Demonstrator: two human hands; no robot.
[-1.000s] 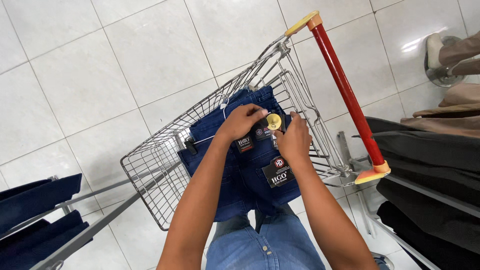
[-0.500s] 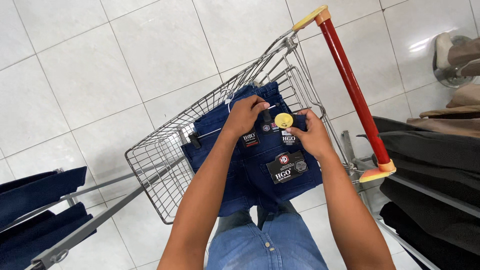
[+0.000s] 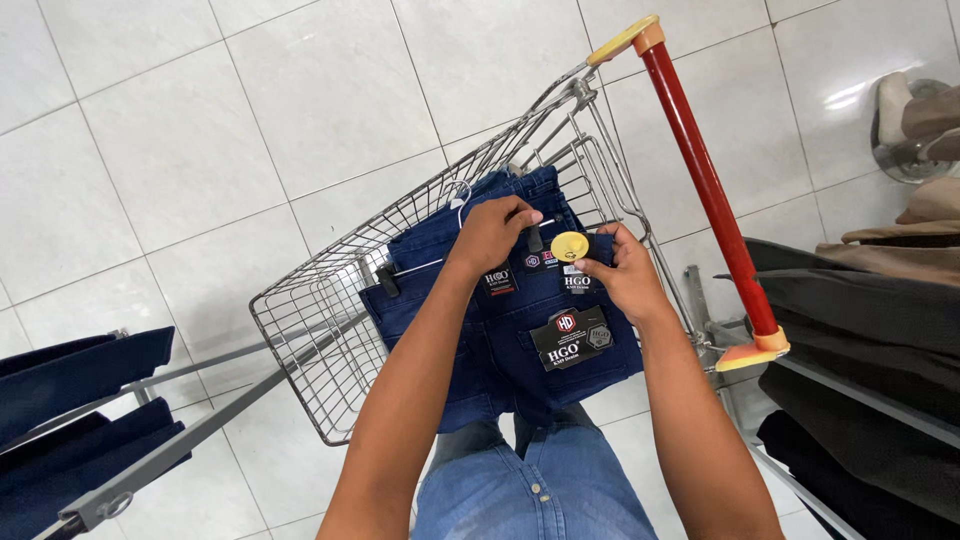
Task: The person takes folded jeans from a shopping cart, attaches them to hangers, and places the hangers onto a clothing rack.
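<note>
Two bare hands worked over dark blue jeans draped across the top of a wire cart, seen from above. That spread appeared to keep the waistband flat and within easy reach. A hanger with dark clips ran along the waistband, its hook rising near the left hand. This hand lay knuckles up on the waistband, fingers curled and pressing the cloth down, probably to steady it; whether they pinched anything was hidden. The right hand pinched a small round yellow tag between thumb and fingertips, holding it just above the waistband. The tag sat between the two hands, touching the right fingers and just beside the left ones. Dark paper labels hung from the jeans below the grip. A red cart handle slanted to the right, dark folded clothes lay on shelves beyond it, and white tiles covered the floor.
</note>
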